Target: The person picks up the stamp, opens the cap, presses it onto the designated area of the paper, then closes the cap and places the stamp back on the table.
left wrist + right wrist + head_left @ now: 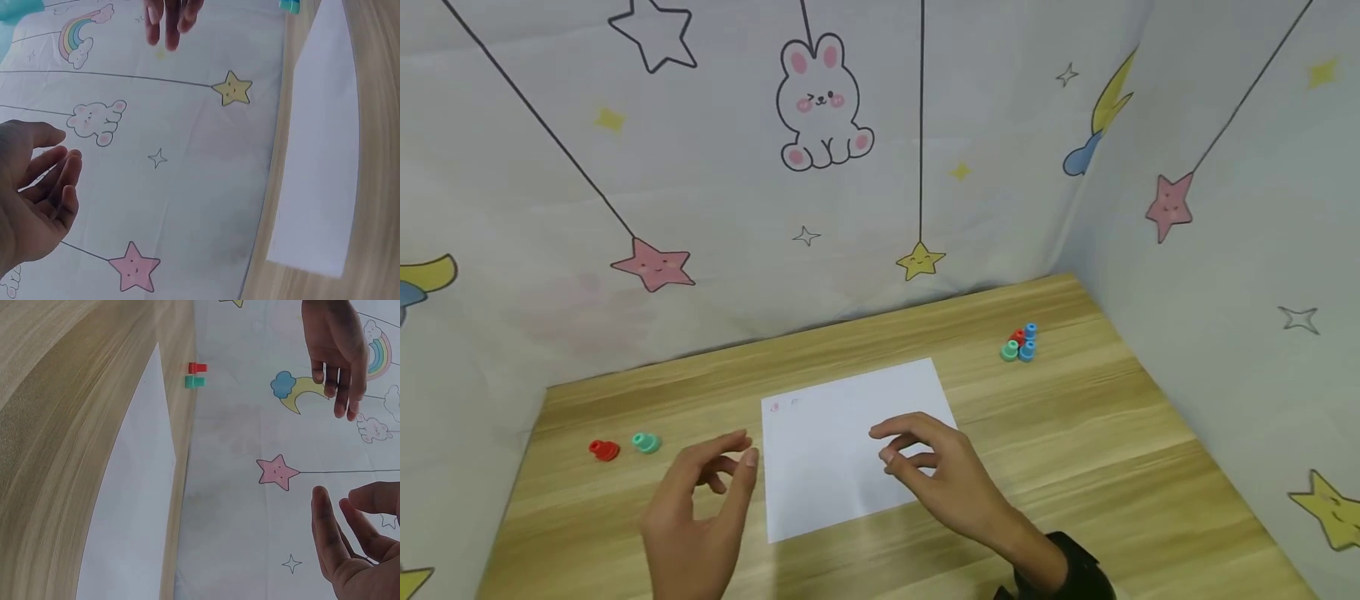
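Observation:
Both hands hover above the table with loosely bent fingers and nothing in them. In the head view my left hand [700, 508] is left of a white sheet of paper [842, 450]. The right hand [947, 475] overlaps the sheet's right part, thumb and fingertips apart. Small reddish marks [775, 407] show at the paper's far left corner. Beyond the left hand lie a red peg-like piece [604, 450] and a green one [646, 442], side by side. The left wrist view shows the left hand [37, 194] in the air, and the right wrist view the right hand [356, 544].
At the table's far right stands a cluster of similar small pieces: a red one [1017, 337], a green one [1010, 351] and blue ones [1027, 351]. A white cloth wall [730, 208] with printed stars and a rabbit borders the wood-grain table [1112, 467] behind and at the sides.

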`<state>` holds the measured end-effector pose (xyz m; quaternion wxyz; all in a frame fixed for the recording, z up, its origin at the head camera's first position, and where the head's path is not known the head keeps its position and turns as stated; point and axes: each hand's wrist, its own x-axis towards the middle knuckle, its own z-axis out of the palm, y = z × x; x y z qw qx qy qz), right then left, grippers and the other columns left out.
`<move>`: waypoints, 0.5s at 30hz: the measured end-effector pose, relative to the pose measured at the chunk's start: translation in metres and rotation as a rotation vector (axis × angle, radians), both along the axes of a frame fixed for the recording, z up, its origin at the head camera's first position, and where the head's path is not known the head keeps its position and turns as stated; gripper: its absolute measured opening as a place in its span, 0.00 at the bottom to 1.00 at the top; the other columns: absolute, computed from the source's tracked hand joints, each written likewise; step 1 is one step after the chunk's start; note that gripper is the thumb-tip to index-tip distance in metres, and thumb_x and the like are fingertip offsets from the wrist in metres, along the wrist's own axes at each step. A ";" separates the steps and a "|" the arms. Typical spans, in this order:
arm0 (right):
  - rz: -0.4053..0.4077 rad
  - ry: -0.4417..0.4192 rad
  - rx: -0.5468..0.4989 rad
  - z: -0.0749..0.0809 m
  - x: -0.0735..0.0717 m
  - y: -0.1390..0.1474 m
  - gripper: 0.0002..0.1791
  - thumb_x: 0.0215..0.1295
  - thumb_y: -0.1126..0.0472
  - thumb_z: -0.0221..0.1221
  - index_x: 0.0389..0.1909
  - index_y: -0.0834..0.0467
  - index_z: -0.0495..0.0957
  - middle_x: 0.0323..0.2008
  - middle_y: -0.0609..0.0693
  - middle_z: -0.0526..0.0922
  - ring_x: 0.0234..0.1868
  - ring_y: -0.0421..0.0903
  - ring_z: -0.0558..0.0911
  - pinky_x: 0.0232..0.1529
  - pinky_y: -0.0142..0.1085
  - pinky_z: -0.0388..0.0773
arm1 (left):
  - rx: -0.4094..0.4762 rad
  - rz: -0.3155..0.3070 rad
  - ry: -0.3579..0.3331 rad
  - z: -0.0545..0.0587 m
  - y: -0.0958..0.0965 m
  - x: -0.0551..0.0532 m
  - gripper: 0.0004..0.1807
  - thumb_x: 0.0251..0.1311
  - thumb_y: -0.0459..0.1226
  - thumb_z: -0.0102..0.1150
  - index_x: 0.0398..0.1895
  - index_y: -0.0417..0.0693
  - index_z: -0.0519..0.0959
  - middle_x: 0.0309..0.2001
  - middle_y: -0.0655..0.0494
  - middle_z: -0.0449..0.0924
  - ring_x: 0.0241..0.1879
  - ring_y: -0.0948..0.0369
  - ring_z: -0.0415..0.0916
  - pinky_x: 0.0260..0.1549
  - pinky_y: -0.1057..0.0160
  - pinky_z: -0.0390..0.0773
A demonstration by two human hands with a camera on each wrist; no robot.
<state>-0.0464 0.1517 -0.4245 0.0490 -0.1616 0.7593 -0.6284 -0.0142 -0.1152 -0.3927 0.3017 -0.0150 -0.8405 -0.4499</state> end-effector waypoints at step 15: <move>-0.026 0.035 -0.019 -0.002 -0.008 0.007 0.14 0.75 0.64 0.65 0.56 0.47 0.84 0.55 0.47 0.86 0.50 0.44 0.87 0.47 0.39 0.90 | 0.067 -0.115 0.109 -0.015 0.023 0.009 0.21 0.53 0.14 0.68 0.47 0.38 0.87 0.40 0.47 0.89 0.37 0.69 0.81 0.37 0.77 0.76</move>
